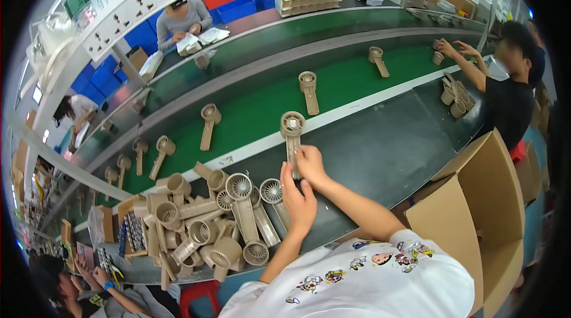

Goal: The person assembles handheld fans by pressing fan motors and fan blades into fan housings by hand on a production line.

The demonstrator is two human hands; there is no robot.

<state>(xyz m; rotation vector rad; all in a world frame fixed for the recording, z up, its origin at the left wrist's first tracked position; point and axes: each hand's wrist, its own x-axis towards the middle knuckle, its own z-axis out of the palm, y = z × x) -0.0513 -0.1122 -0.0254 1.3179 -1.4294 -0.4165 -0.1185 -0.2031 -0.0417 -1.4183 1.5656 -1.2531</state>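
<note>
A beige handheld-fan housing (292, 131), with a round ringed head and a long hollow handle, is held upright over the near black worktop. My right hand (311, 166) is closed around its handle from the right. Beside the lower end of that handle, my left hand (299, 202) has its fingers stretched out and its thumb apart, the fingertips against the handle's left side. Just left of my left hand lies a heap of similar beige fan housings (202, 232), some showing round slotted grilles (239, 187).
Single fan housings (308, 92) lie spaced along the green conveyor belt (256, 113). An open cardboard box (440, 214) stands at my right. A co-worker (514, 89) works at the far right beside a small pile of housings (457, 97). A white socket strip (128, 18) hangs upper left.
</note>
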